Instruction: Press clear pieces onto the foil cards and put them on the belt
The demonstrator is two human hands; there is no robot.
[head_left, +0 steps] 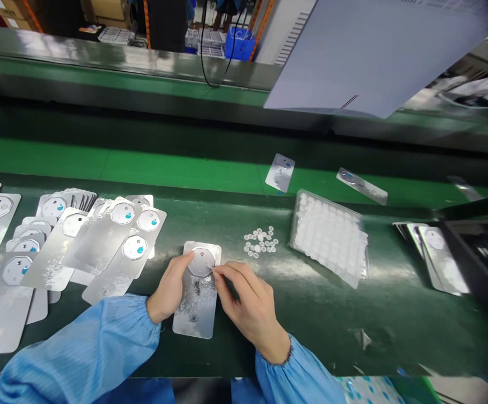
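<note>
A silvery rectangular plate [196, 306] with rounded corners lies on the dark green bench in front of me. Near its top is a roundish pale area [201, 262] with small holes. My left hand [170, 286] grips the plate's left edge, its thumb on the upper face. At the right side of the pale area, my right hand [247, 303] has thumb and index finger pinched together; whatever lies between those fingertips is too small to make out. Several small clear discs [261, 242] are scattered on the bench beyond my right hand.
Similar plates [113, 241] lie in overlapping piles at left, some with blue marks. Right of the discs sits a clear tray [328, 238] of white pieces. More plates [441, 261] lie far right by a dark box. A white panel [353, 56] hangs overhead. Plates rest on the green belt [163, 168].
</note>
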